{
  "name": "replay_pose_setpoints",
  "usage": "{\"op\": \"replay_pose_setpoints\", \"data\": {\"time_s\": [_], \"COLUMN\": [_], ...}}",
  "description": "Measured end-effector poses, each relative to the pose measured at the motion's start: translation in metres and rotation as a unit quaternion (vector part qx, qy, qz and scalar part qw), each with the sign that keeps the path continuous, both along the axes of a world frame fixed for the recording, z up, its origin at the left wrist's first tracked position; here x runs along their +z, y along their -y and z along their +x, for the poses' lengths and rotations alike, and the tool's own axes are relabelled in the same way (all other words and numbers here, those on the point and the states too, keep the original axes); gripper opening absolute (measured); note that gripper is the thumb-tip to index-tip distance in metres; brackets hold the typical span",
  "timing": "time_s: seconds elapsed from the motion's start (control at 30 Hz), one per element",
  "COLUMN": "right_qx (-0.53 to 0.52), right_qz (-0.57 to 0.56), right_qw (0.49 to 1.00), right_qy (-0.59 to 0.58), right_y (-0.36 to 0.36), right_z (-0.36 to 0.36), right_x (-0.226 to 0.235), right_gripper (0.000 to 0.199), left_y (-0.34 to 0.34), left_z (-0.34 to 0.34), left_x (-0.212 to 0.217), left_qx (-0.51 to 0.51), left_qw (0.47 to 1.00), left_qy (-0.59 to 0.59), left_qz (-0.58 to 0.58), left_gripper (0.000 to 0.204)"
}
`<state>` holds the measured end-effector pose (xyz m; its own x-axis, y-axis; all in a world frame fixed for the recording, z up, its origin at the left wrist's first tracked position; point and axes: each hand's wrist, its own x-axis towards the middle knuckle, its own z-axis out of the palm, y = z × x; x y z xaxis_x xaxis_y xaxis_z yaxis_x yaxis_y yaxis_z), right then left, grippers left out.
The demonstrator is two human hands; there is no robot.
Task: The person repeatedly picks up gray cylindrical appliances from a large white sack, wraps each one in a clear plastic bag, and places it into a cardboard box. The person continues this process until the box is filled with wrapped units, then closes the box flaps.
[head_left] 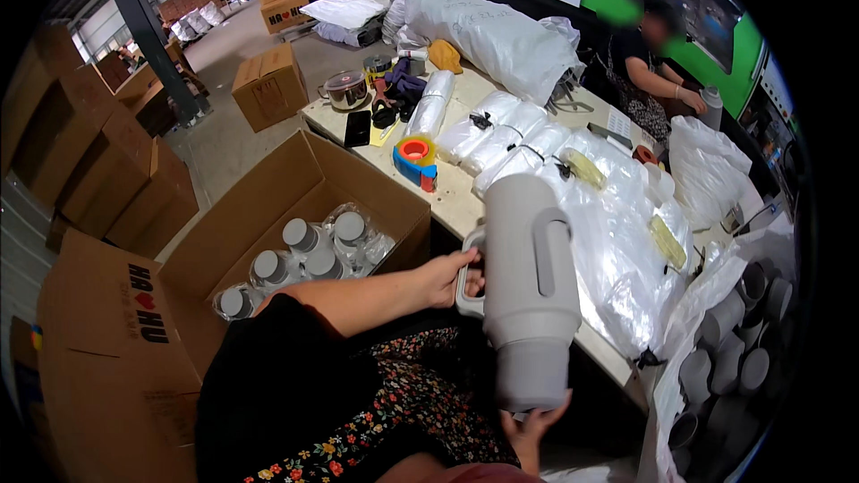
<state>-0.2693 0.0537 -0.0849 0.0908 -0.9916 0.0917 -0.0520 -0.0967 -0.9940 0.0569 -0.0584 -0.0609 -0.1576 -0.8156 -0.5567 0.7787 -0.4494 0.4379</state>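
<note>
A large light-grey tumbler (530, 250) is held upright in front of me, its narrower section at the lower end. A long raised grey loop or strip (552, 257) shows on its right side. My left hand (449, 277) has its fingers closed around the side handle (472, 273). At the tumbler's lower end my right hand (534, 434) supports the narrow part with its fingers, partly hidden below it. Left of my arm stands an open cardboard box (259, 188) with several grey-topped tumblers (301, 234) in clear plastic inside.
A worktable (452, 197) carries bundles of clear plastic bags (617, 241), a tape dispenser (416, 161) and a phone (357, 129). At right, a white sack (667, 394) holds several grey cups (727, 362). Another person (640, 63) sits across the table, hand on a tumbler.
</note>
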Motion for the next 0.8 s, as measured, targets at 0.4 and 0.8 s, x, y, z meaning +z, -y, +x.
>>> {"op": "replay_pose_setpoints", "data": {"time_s": [0.4,0.8], "right_qx": [-0.056,0.004], "right_qz": [0.033,0.074], "right_qw": [0.971,0.992], "right_qy": [-0.23,-0.101], "right_y": [-0.09,-0.051], "right_z": [-0.084,-0.031], "right_x": [-0.013,0.012], "right_gripper": [0.053,0.051], "left_y": [-0.045,-0.035], "left_z": [-0.033,-0.021], "left_x": [0.062,0.043], "left_qx": [-0.359,-0.337], "left_qw": [0.759,0.706], "left_qy": [0.443,0.495], "left_qz": [-0.315,-0.379], "left_gripper": [0.044,0.051]}}
